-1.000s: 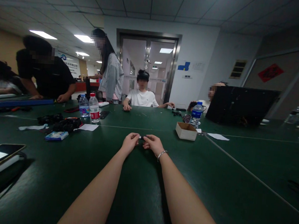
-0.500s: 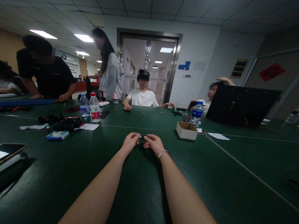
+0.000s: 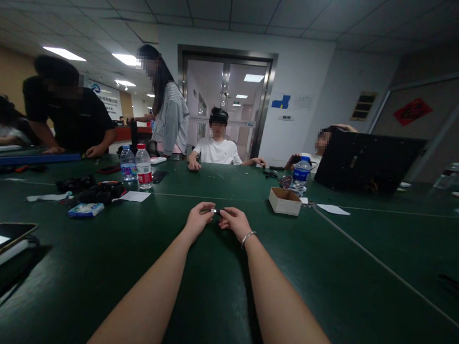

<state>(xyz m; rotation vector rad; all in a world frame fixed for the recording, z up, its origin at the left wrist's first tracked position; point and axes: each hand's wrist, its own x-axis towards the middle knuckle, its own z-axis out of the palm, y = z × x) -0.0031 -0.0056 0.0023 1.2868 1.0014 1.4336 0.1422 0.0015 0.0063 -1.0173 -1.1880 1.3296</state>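
A small dark part with a silvery end (image 3: 215,211) sits pinched between the two hands, just above the green counter (image 3: 324,283), about midway between its near and far edges. The left hand (image 3: 198,219) pinches the metal end in a narrow grip; the right hand (image 3: 234,222) pinches the dark end. It looks like the fitting step, though the part is too small to be sure. Next calls for steady, aligned pressure. A cardboard box (image 3: 285,201) stands near, toward the far edge.
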